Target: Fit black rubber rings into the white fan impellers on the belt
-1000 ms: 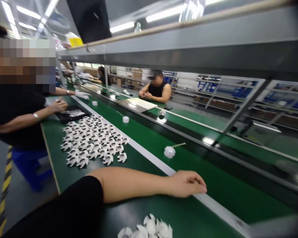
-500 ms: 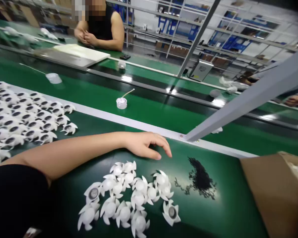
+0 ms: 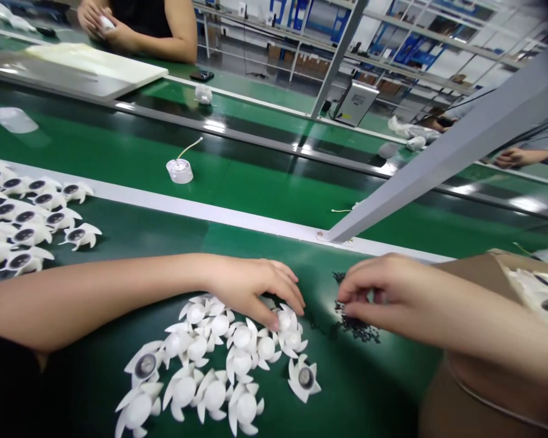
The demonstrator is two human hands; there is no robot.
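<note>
A loose heap of white plastic fan impellers (image 3: pixel 214 359) lies on the green bench top in front of me. My left hand (image 3: pixel 256 292) rests on its upper edge, with the fingertips curled against a fan (image 3: pixel 288 331). Several dark hub centres show on the fans that lie face up. To the right, my right hand (image 3: pixel 374 292) is over a small pile of tiny black parts (image 3: pixel 356 325), its fingertips drawn close together at the pile. The hand hides much of the pile, and I cannot tell whether it holds a piece.
More fans (image 3: pixel 27 222) lie in rows at the left. An open cardboard box (image 3: pixel 493 267) holding white fans stands at the right edge. A grey steel strut (image 3: pixel 438 152) slants above the bench. Beyond the white rail (image 3: pixel 210 213), a green belt carries a white round part with a wire (image 3: pixel 180 171). A co-worker's hands (image 3: pixel 103 18) are across it.
My right hand has come into view over the black parts. My left hand has moved down onto the white fans. The scene has shifted left in the view.
</note>
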